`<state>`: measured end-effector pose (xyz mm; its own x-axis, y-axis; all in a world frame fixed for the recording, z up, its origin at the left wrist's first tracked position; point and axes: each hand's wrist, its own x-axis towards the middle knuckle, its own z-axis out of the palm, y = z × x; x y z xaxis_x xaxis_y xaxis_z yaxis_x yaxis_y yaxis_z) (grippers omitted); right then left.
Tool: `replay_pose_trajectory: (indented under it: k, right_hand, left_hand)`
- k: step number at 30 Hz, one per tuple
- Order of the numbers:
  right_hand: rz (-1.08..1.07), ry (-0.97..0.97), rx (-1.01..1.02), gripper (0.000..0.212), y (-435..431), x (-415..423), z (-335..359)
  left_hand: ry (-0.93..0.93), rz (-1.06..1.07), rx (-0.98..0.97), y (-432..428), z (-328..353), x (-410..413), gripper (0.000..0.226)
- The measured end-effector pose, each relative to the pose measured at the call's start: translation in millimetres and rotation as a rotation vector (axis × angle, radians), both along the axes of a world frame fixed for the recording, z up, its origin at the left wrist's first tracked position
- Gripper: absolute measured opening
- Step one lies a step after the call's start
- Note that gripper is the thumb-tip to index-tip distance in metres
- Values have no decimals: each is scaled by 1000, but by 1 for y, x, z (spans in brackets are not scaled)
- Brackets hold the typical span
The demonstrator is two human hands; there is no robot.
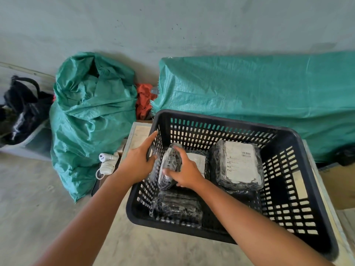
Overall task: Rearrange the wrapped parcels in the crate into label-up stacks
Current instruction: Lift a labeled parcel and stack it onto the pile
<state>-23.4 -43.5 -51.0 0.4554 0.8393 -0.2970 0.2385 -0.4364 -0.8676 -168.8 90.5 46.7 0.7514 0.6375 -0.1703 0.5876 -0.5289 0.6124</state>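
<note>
- Parcels wrapped in dark plastic film sit inside a black slatted crate (299,143), which rests on a pale board; one parcel is in hand, the others lie on the crate floor.
- Right hand (185,172) has its fingers curled and clamped over a tilted parcel (170,166) standing on edge near the crate's left wall; no label shows on the face turned to the camera.
- Left hand (139,160) rests at the crate's left wall, fingers together and extended along the slats; whether the fingertips touch the tilted parcel cannot be told, since the wall hides them.
- Labelled parcel (239,164) lies flat at the right with its white label up, seemingly atop another dark parcel; a second label (197,160) peeks out just behind the right hand.
- Front parcel (178,208) lies flat near the front wall with no label in sight, so it likely needs turning.
- Risk: the film looks slick, and a one-handed grip on an edge-standing parcel could slip, dropping it face down again.
- Risk: the parcel could be set down with its label underneath, as its label side is not visible now.
- Risk: the left fingers could catch in the slats, or pressing on the wall could shift the crate off its board.
- Risk: a stack built on uneven, bulging wrap may lean and topple.
</note>
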Motion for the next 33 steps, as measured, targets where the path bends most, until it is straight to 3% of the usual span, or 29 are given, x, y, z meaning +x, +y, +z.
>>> replay_pose_trajectory:
  k: [4, 8, 13, 18, 20, 23, 28, 33]
  right_hand:
    - [22, 67, -3, 84, -4, 2, -6]
    - [-87, 130, -10, 82, -2, -2, -3]
    - [-75, 126, 93, 71, -12, 15, 14]
    - [12, 94, 33, 64, -33, 52, 63]
    - [37, 83, 36, 65, -43, 66, 85]
    - [25, 113, 55, 67, -56, 82, 114]
    - [52, 240, 127, 61, -72, 106, 136]
    - [16, 290, 162, 54, -79, 117, 144]
  left_hand:
    - [2, -1, 12, 1, -3, 0, 79]
    - [1, 3, 17, 2, -5, 1, 79]
    - [-40, -9, -8, 1, -7, -2, 77]
    - [-136, -122, 231, 2, 3, 1, 77]
    - [-234, -185, 230, 4, 12, 7, 76]
    - [-275, -234, 109, 1, 24, 21, 72]
    - [-306, -414, -397, -15, 24, 43, 71]
    - [-372, -381, -500, -25, 18, 48, 74]
